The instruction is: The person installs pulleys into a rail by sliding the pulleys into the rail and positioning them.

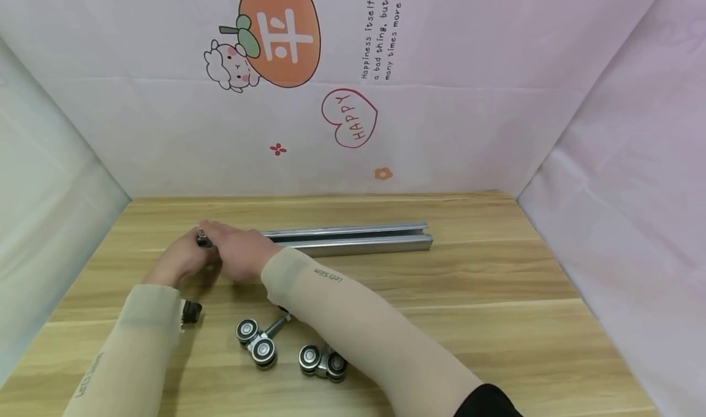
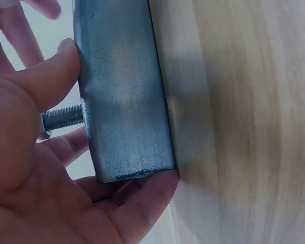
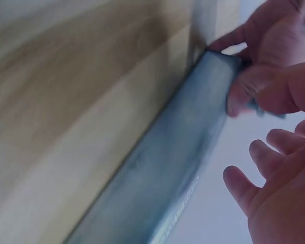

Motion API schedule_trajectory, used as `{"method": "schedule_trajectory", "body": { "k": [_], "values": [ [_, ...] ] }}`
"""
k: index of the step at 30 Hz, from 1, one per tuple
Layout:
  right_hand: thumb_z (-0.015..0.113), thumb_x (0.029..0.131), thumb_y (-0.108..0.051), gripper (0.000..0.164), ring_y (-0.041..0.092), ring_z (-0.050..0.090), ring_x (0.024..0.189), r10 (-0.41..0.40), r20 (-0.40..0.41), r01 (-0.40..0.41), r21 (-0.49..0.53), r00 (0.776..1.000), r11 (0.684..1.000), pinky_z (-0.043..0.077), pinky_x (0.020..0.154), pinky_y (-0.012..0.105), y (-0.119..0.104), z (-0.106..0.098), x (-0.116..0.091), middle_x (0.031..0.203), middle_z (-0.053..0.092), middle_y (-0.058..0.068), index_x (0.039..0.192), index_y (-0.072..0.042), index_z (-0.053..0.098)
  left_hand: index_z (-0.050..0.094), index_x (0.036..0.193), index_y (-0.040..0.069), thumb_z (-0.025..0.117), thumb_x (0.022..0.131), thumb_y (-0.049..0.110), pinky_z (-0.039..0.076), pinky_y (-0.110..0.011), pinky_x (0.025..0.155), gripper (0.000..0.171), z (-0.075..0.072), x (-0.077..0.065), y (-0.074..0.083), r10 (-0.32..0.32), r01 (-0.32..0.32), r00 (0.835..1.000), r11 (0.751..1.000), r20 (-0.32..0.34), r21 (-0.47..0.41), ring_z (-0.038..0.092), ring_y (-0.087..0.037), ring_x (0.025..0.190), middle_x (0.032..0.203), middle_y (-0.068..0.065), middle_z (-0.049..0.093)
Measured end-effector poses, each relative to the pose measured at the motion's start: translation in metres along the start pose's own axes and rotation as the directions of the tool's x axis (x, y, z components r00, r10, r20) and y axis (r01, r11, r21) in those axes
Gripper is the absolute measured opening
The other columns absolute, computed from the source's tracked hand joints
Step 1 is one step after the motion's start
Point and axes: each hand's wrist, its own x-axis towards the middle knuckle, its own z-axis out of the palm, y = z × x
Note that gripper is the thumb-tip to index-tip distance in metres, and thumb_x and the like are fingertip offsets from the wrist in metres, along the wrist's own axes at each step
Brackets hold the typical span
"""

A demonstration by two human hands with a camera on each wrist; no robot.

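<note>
A steel channel rail (image 1: 358, 244) lies on the wooden table with its slot upward. At its left end my left hand (image 1: 181, 259) grips the rail, the thumb (image 2: 61, 71) along its slotted side and a fingertip (image 2: 160, 185) at the end edge. From the slot a threaded bolt (image 2: 65, 117) sticks out beside this hand; whatever it joins inside the rail is hidden. My right hand (image 1: 242, 252) reaches over the same end, close to the bolt. In the right wrist view its fingers (image 3: 262, 160) are spread loosely, apart from the rail.
Two roller trolleys lie on the table near the front: one (image 1: 263, 349) with its bolt showing, the other (image 1: 311, 359) partly under the right forearm. A black object (image 1: 191, 312) sits at the left wrist. White printed cloth (image 1: 441, 129) stands behind the table, with cloth at both sides.
</note>
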Motion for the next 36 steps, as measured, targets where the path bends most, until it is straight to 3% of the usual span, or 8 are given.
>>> {"method": "schedule_trajectory", "body": {
  "k": [4, 10, 14, 18, 25, 29, 36],
  "values": [
    [0.057, 0.097, -0.014, 0.083, 0.0, 0.037, 0.135, -0.014, -0.015, 0.014, -0.01, 1.0, 1.0, 0.039, 0.1, 0.019, 0.015, -0.011, -0.014, 0.162, 0.018, -0.015, 0.162, -0.028, 0.006, 0.023, 0.15, -0.012, 0.059, 0.097, 0.051, 0.03, -0.068, 0.104, 0.09, 0.0, -0.002, 0.002, -0.027, 0.027, 1.0, 1.0, 0.014, -0.002, 0.036, -0.06, 0.128, 0.141, -0.044, 0.036],
    [0.054, 0.098, -0.012, 0.077, 0.002, 0.04, 0.133, -0.039, -0.041, 0.04, 0.027, 0.998, 0.999, 0.026, 0.11, 0.017, 0.041, -0.021, -0.038, 0.163, 0.02, -0.007, 0.162, -0.018, 0.011, 0.029, 0.147, -0.01, 0.057, 0.096, 0.059, 0.028, -0.071, 0.103, 0.09, -0.001, -0.004, 0.001, -0.067, 0.068, 0.997, 0.998, 0.039, -0.008, 0.033, -0.061, 0.128, 0.141, -0.043, 0.035],
    [0.052, 0.099, -0.01, 0.072, 0.006, 0.025, 0.144, -0.04, -0.06, 0.044, 0.067, 0.997, 0.997, 0.017, 0.113, 0.018, 0.053, -0.025, -0.054, 0.163, 0.022, -0.003, 0.161, -0.014, 0.015, 0.034, 0.144, -0.007, 0.055, 0.094, 0.064, 0.03, -0.071, 0.101, 0.09, -0.001, -0.006, -0.001, -0.07, 0.07, 0.997, 0.998, 0.032, 0.005, 0.036, -0.06, 0.126, 0.139, -0.041, 0.038],
    [0.052, 0.099, -0.009, 0.072, 0.008, 0.023, 0.145, -0.03, -0.069, 0.037, 0.104, 0.997, 0.994, 0.016, 0.114, 0.019, 0.059, -0.027, -0.065, 0.163, 0.022, -0.002, 0.161, -0.013, 0.015, 0.035, 0.143, -0.006, 0.053, 0.093, 0.067, 0.031, -0.071, 0.1, 0.091, -0.001, -0.007, -0.002, -0.062, 0.061, 0.998, 0.998, 0.015, 0.03, 0.036, -0.061, 0.125, 0.138, -0.041, 0.039],
    [0.055, 0.1, -0.015, 0.066, 0.012, 0.024, 0.146, -0.022, -0.082, 0.03, 0.099, 0.996, 0.995, 0.02, 0.114, 0.023, 0.071, -0.025, -0.085, 0.162, 0.026, 0.002, 0.159, -0.011, 0.025, 0.041, 0.138, -0.002, 0.055, 0.096, 0.061, 0.034, -0.07, 0.097, 0.077, 0.0, -0.007, -0.001, -0.045, 0.045, 0.999, 0.999, 0.016, 0.021, 0.041, -0.058, 0.122, 0.132, -0.037, 0.045],
    [0.058, 0.1, -0.018, 0.062, 0.016, 0.027, 0.146, -0.021, -0.101, 0.035, 0.136, 0.995, 0.99, 0.025, 0.114, 0.029, 0.081, -0.021, -0.102, 0.161, 0.028, 0.005, 0.156, -0.011, 0.033, 0.039, 0.14, -0.003, 0.055, 0.097, 0.059, 0.033, -0.07, 0.098, 0.077, 0.002, -0.006, 0.0, -0.048, 0.047, 0.999, 0.999, 0.024, 0.013, 0.04, -0.058, 0.123, 0.133, -0.038, 0.043],
    [0.056, 0.101, -0.02, 0.047, 0.015, 0.044, 0.135, -0.007, -0.122, 0.038, 0.252, 0.992, 0.967, 0.035, 0.11, 0.03, 0.098, -0.015, -0.144, 0.146, 0.052, 0.002, 0.146, -0.008, 0.05, 0.037, 0.142, -0.003, 0.054, 0.096, 0.062, 0.031, -0.071, 0.1, 0.082, 0.003, -0.006, 0.003, -0.054, 0.054, 0.998, 0.999, 0.032, 0.005, 0.037, -0.06, 0.125, 0.137, -0.039, 0.04]
  ]
}}
